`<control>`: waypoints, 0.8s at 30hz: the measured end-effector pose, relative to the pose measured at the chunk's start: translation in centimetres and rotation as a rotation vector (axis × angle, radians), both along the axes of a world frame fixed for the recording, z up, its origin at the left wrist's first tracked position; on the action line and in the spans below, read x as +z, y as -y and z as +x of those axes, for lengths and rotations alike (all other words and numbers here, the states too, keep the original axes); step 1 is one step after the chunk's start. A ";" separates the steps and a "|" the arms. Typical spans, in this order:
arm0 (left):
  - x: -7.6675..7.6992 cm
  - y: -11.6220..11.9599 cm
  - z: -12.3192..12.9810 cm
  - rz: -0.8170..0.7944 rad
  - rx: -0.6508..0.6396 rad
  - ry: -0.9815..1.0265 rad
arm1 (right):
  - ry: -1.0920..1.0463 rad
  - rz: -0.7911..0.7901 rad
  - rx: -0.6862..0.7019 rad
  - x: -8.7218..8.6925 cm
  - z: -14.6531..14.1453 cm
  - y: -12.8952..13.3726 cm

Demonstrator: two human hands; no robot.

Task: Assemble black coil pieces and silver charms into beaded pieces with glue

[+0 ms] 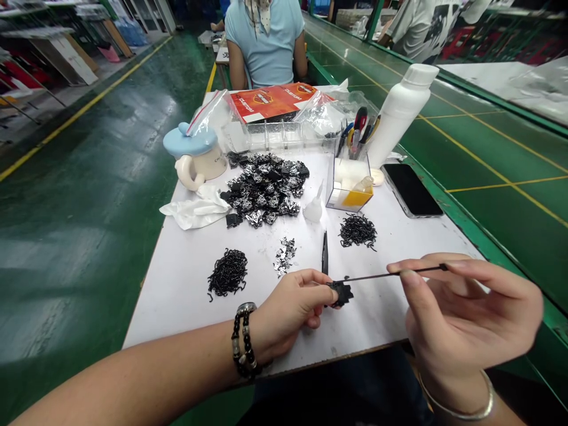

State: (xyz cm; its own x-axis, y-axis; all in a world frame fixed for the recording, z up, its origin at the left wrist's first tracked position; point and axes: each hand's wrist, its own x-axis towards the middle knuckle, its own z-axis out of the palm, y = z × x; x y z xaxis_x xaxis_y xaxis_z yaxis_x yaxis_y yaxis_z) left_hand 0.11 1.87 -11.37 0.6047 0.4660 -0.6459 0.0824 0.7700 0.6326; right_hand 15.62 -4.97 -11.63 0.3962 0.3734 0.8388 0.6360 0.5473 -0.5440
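My left hand [298,299] is closed, pinching a small black jagged-edged part [341,293] between thumb and fingers. In my right hand [465,319] a thin black rod [375,276] is held between thumb and fingers; its far tip is at the upper edge of the black part. Just behind the left fingertips lie black tweezers [325,251], their lower end hidden by the hand. Piles of small black curved pieces [228,272] and more black curved pieces [358,231] flank a little heap of silvery bits [284,255]. Farther back is a large pile of black-and-silver parts [266,186].
A lidded mug [202,157] and crumpled tissue [195,208] stand left. A small squeeze bottle [313,208], a clear tool box [350,183], a white bottle [402,115] and a phone [412,189] are right. Behind are orange packaging [270,102] and a seated person [265,47].
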 end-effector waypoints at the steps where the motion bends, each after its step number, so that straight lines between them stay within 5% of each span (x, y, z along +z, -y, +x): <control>1: 0.0 0.0 0.0 0.000 0.000 -0.001 | 0.002 -0.002 0.000 0.0 0.0 0.0; 14: 0.0 0.0 0.0 0.015 -0.003 -0.003 | 0.015 0.026 -0.041 0.1 0.2 -0.2; 24: 0.0 0.0 -0.1 0.014 -0.010 -0.006 | 0.002 0.006 0.088 0.6 -0.1 0.3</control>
State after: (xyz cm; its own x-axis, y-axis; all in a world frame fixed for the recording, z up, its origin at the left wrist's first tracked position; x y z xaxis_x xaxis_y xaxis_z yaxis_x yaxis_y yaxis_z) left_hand -0.04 1.85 -11.36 0.6057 0.4690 -0.6428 0.0938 0.7601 0.6430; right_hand 15.47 -5.29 -11.00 0.3603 0.4017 0.8419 0.5865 0.6043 -0.5393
